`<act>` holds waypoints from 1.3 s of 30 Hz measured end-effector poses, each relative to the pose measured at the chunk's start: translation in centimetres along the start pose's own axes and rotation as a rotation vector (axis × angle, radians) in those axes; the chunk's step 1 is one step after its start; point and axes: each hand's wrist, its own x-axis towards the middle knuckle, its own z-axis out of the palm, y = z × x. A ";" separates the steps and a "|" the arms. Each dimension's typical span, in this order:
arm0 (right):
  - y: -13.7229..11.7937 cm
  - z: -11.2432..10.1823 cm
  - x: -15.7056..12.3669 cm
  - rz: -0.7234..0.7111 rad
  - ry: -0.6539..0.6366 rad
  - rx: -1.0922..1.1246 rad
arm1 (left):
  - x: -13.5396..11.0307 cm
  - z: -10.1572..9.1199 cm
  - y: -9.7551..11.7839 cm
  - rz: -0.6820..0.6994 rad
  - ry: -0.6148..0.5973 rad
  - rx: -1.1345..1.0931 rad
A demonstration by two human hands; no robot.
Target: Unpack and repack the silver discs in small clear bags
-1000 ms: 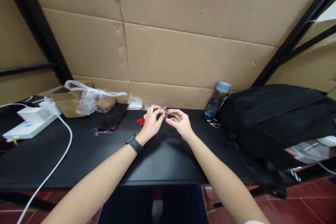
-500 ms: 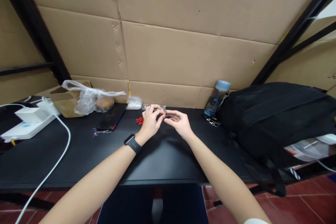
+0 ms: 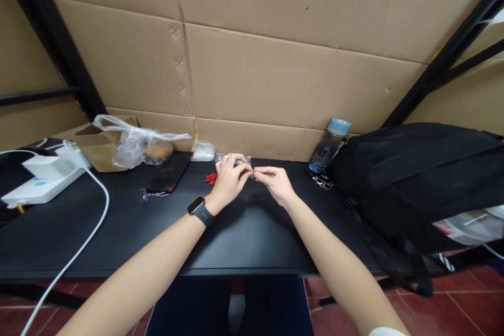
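My left hand (image 3: 229, 177), with a dark watch (image 3: 200, 211) on its wrist, pinches a small red piece (image 3: 247, 170), mostly hidden by the fingers. Fingertips of my right hand (image 3: 276, 184) close on a thin, metallic, ring-like thing (image 3: 253, 172) right beside the red piece. Whether the two are joined cannot be made out. A small heap of red pieces (image 3: 211, 178) lies on the black table just left of my left hand. Behind that hand is a clear plastic packet (image 3: 248, 159), partly covered by it.
Left stand a white power strip (image 3: 43, 187) with a cable, a cardboard box (image 3: 98, 149), a plastic bag (image 3: 134, 147) and a black pouch (image 3: 169, 173). A clear packet (image 3: 203, 150) lies by the cardboard wall. Right are a bottle (image 3: 328, 147), keys (image 3: 323, 182) and a black backpack (image 3: 417, 178).
My fingertips have drawn closer together into tighter pinches, and the ring-like thing shows more plainly between them. The view has tilted slightly downward.
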 end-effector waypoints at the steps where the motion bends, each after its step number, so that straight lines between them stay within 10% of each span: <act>1: 0.0 -0.1 0.0 0.005 -0.005 -0.013 | 0.0 0.0 0.0 -0.001 -0.006 0.001; 17: -0.4 -0.5 0.1 -0.128 -0.106 -0.373 | 0.5 -1.3 -1.5 0.092 -0.346 -0.251; 39: -3.1 -0.7 -0.3 -0.202 -0.178 -0.566 | 1.3 -1.3 -2.0 -0.020 -0.431 -0.397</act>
